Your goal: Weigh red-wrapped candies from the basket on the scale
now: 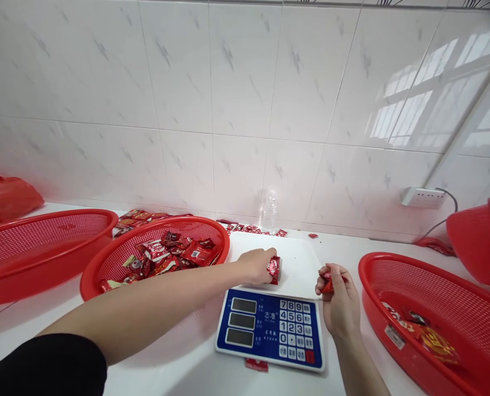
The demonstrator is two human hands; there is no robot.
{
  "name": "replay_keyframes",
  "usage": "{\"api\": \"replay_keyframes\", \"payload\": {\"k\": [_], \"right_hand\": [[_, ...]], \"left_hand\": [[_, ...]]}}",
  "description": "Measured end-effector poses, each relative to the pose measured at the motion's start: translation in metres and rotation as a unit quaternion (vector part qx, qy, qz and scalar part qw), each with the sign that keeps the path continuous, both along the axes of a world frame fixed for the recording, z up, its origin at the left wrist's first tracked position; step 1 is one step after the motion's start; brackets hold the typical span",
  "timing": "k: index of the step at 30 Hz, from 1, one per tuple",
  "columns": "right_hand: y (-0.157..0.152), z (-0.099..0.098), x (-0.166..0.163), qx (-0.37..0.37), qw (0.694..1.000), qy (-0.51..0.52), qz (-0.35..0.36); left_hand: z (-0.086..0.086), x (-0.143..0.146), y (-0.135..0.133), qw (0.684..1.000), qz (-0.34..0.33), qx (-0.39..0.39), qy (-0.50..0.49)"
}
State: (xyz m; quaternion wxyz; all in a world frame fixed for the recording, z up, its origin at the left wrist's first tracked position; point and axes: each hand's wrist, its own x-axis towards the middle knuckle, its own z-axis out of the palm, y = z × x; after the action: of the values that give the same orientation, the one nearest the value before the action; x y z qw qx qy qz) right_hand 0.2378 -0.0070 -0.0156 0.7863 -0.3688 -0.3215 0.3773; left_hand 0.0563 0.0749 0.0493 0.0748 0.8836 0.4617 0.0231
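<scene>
My left hand [256, 266] reaches over the white pan [298, 258] of a blue digital scale [270, 327], fingers closed on a red candy packet [274, 269] with a white logo. At the pan's right edge, my right hand [339, 297] is closed around a red candy wrapper or packet [326, 281], mostly hidden by the fingers. Left of the scale, a red mesh basket [92, 275] holds many wrapped candies [179, 253], mostly red. The right-hand red basket [369, 264] has several wrapped pieces [430, 335] in it. The scale's displays show no readable digits.
Another red basket [104, 220] stands at far left, near a red plastic bag [9, 198]. Loose packets [146, 217] lie along the tiled wall, by a clear plastic bottle [270, 212]. One red packet [256, 364] pokes out under the scale. A power strip [422, 198] is on the wall.
</scene>
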Motion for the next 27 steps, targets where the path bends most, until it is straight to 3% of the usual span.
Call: {"api": "replay_keyframes", "payload": {"k": [4,8,12,16,20,23,27], "right_hand": [[-0.001,-0.001,0.000,0.001,1.000,0.000,-0.006],[0.000,-0.007,0.002,0.001,1.000,0.002,-0.007],[0.002,-0.016,0.006,-0.004,1.000,0.001,-0.020],[0.004,-0.022,0.009,-0.013,0.999,-0.014,-0.027],[0.005,-0.025,0.010,-0.021,0.999,-0.029,-0.039],[0.004,-0.029,0.011,-0.027,0.998,-0.043,-0.041],[0.003,-0.032,0.012,-0.043,0.996,-0.051,-0.058]], "left_hand": [[0.000,-0.011,-0.001,0.996,0.028,0.003,-0.081],[0.015,-0.043,0.004,0.983,0.055,0.025,-0.171],[0.042,-0.113,0.013,0.963,0.111,0.132,-0.206],[0.073,-0.208,0.015,0.919,0.265,0.252,-0.145],[0.098,-0.290,0.000,0.870,0.419,0.252,-0.071],[0.106,-0.329,-0.020,0.843,0.475,0.248,-0.042],[0.102,-0.355,-0.046,0.837,0.486,0.248,-0.031]]}}
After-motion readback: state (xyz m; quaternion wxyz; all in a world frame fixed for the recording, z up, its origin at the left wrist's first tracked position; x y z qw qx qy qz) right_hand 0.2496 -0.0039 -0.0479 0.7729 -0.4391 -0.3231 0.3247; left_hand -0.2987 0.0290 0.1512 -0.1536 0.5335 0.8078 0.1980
